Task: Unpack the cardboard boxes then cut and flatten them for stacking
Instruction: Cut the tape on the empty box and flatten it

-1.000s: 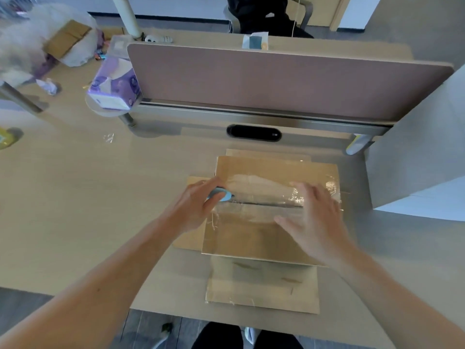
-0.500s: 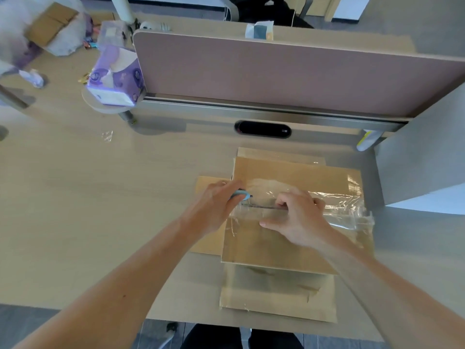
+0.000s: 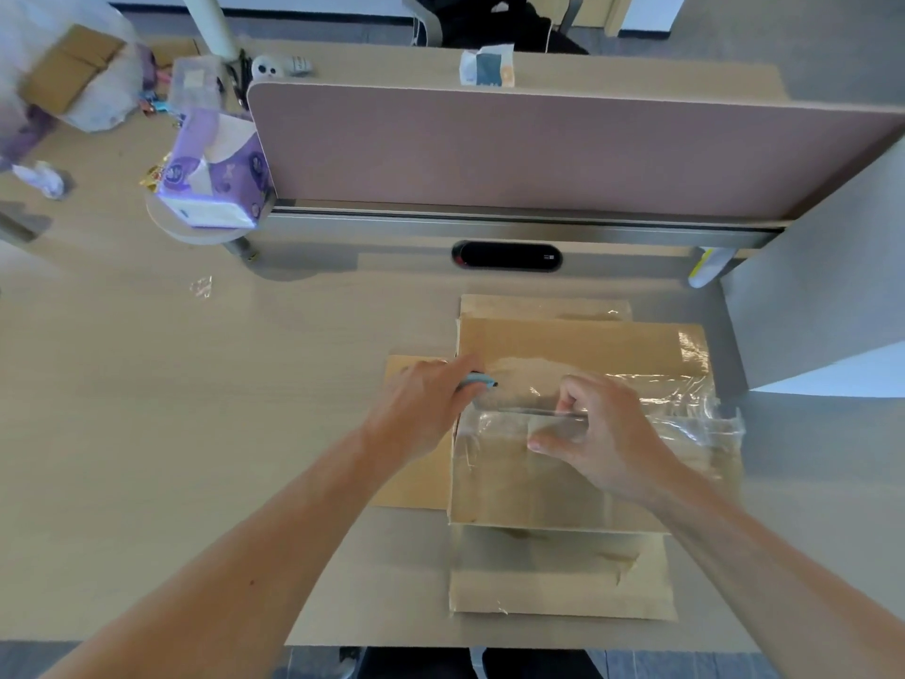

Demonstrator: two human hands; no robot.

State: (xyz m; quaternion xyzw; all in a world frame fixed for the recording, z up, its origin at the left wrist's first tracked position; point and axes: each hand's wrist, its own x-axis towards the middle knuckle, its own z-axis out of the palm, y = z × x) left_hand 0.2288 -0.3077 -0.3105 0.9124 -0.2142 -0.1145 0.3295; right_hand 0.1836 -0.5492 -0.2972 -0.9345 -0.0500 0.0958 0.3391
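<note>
Where you are working, a pale wood-grain desk (image 3: 147,433) spreads under both arms. A dusty-pink divider panel (image 3: 538,149) runs across it well beyond your hands, with a black oval slot (image 3: 507,256) set in the desktop just in front of it. Far out past your left hand, a purple and white tissue pack (image 3: 215,178) sits on a small round stand. A scrap of clear film (image 3: 202,286) lies on the wood between the pack and that hand.

Your left hand (image 3: 426,409) lies knuckles up at the left edge of the cardboard box (image 3: 563,345). Its fingers are curled around a blue cutter (image 3: 477,382), whose tip points toward your right hand. Your right hand (image 3: 612,438) rests on the middle of the box, near the cutter tip, with fingers and thumb curled and pinching a strip of clear tape (image 3: 685,409) along the seam.

The box lies flattened directly under both hands. It is brown matte board, with flaps spread toward you, away from you and under your left palm. The tape is glossy and wrinkled, bunched and lifting off the board beyond the outer side of your right hand.
</note>
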